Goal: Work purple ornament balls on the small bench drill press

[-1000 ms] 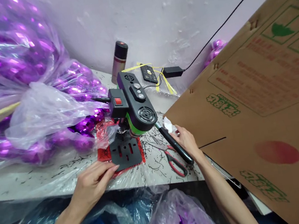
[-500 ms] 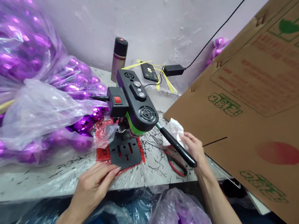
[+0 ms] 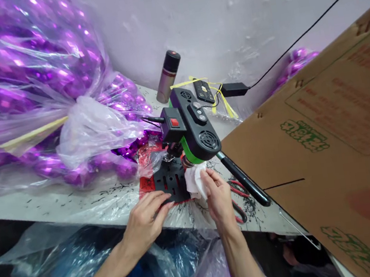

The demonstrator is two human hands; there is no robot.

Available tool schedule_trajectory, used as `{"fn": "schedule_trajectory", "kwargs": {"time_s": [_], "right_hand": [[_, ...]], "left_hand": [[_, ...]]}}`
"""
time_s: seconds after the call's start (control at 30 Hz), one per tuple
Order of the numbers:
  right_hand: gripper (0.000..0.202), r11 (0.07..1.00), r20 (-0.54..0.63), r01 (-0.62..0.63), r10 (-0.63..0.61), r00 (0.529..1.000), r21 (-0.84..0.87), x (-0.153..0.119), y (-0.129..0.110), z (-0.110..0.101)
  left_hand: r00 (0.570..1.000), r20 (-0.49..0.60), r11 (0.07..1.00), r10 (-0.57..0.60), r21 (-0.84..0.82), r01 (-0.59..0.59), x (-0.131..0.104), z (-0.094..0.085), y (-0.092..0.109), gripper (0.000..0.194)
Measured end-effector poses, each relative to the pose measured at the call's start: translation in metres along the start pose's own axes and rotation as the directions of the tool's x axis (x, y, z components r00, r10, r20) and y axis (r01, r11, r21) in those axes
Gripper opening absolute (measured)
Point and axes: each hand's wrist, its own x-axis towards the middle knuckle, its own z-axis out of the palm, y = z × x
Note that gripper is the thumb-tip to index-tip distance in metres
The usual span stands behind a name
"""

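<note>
A small black and green bench drill press (image 3: 191,121) stands on the worktable, its long black lever (image 3: 246,180) slanting toward me. My left hand (image 3: 147,215) is closed at the front edge of its slotted black base plate (image 3: 169,182), fingers on top and thumb at the rim. A crumpled white tissue (image 3: 196,180) is pinched in my right hand (image 3: 218,193), beside the plate's right side and left of the lever. Red-handled scissors (image 3: 239,186) lie partly hidden behind that hand. Red material (image 3: 146,185) shows under the plate.
Bagged shiny purple balls (image 3: 26,87) crowd the left side. A large cardboard box (image 3: 344,143) leans in from the right. Behind the drill are a spray can (image 3: 168,76), yellow ties (image 3: 229,107) and a black adapter (image 3: 235,89). Dark shavings litter the worktable (image 3: 110,195).
My right hand has brought the tissue left, from behind the lever to the base plate's right side. My left hand stays at the plate's front edge. The view has shifted left.
</note>
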Motion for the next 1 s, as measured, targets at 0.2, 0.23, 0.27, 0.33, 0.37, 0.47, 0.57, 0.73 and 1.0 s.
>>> {"fn": "schedule_trajectory", "kwargs": {"time_s": [0.2,0.23,0.27,0.33,0.37,0.47,0.57,0.73,1.0], "right_hand": [[0.031,0.989,0.156,0.097,-0.079,0.985,-0.111,-0.009,-0.003,0.033],[0.029,0.976,0.138,0.155,-0.134,0.981,-0.155,-0.010,-0.004,0.035],[0.027,0.954,0.122,0.218,-0.196,0.973,-0.205,-0.010,-0.005,0.036],[0.026,0.896,0.125,0.330,-0.306,0.944,-0.298,-0.010,-0.009,0.037],[0.026,0.868,0.143,0.372,-0.344,0.928,-0.330,-0.009,-0.011,0.037],[0.028,0.788,0.249,0.467,-0.397,0.884,-0.401,-0.006,-0.017,0.032],[0.025,0.676,0.353,0.533,-0.400,0.846,-0.510,-0.001,-0.021,0.012],[0.034,0.547,0.071,0.340,-0.453,0.889,-0.765,0.017,-0.018,-0.054],[0.041,0.330,0.097,0.252,-0.422,0.902,-0.910,0.016,0.002,-0.087]], "left_hand": [[0.995,-0.034,0.994,-0.089,-0.065,0.086,0.004,-0.012,-0.008,0.015],[0.994,-0.039,0.993,-0.102,-0.071,0.099,0.003,-0.013,-0.010,0.016],[0.993,-0.041,0.991,-0.113,-0.076,0.109,0.001,-0.014,-0.012,0.016],[0.991,-0.046,0.990,-0.123,-0.081,0.119,-0.001,-0.014,-0.015,0.017],[0.991,-0.050,0.990,-0.120,-0.080,0.116,-0.002,-0.014,-0.016,0.017],[0.992,-0.062,0.992,-0.106,-0.076,0.101,-0.002,-0.012,-0.017,0.016],[0.993,-0.057,0.992,-0.106,-0.069,0.102,-0.003,-0.014,-0.018,0.016],[0.997,-0.055,0.998,-0.052,-0.037,0.050,-0.001,-0.013,-0.013,0.014],[0.998,-0.007,0.997,0.055,0.059,-0.055,0.007,0.003,-0.004,0.016]]}}
